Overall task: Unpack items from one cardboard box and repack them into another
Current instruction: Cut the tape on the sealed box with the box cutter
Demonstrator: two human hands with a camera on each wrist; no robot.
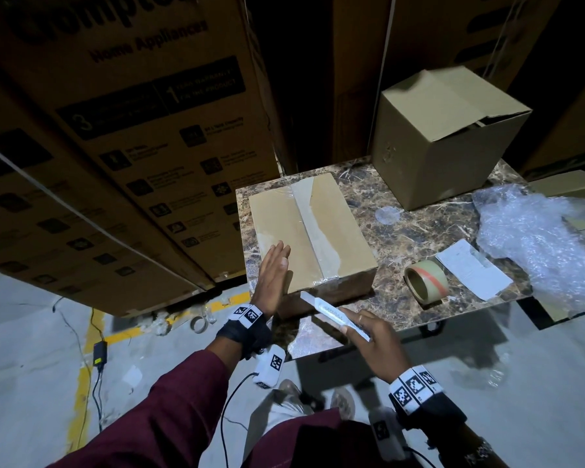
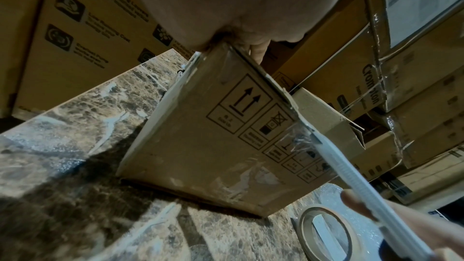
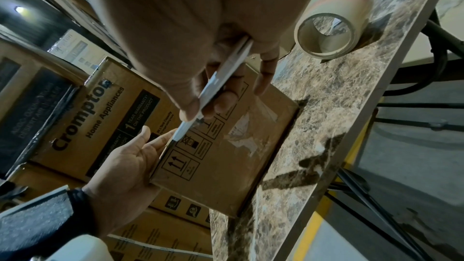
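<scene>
A flat cardboard box [image 1: 311,231], sealed with clear tape along its top seam, lies on the left of the marble-pattern table [image 1: 419,231]. My left hand [image 1: 272,275] rests flat with straight fingers on the box's near left top edge [image 2: 226,47]. My right hand [image 1: 368,336] grips a white box cutter [image 1: 331,314], its tip at the box's near top edge [image 3: 175,140]. A second, taller cardboard box [image 1: 443,136] stands at the table's back right, its top flaps loosely closed.
A roll of tape [image 1: 426,280] lies near the front edge, a white paper slip [image 1: 473,273] beside it, and bubble wrap [image 1: 534,238] at the right. Large stacked appliance cartons [image 1: 132,130] rise left and behind. A cable and adapter [image 1: 100,352] lie on the floor.
</scene>
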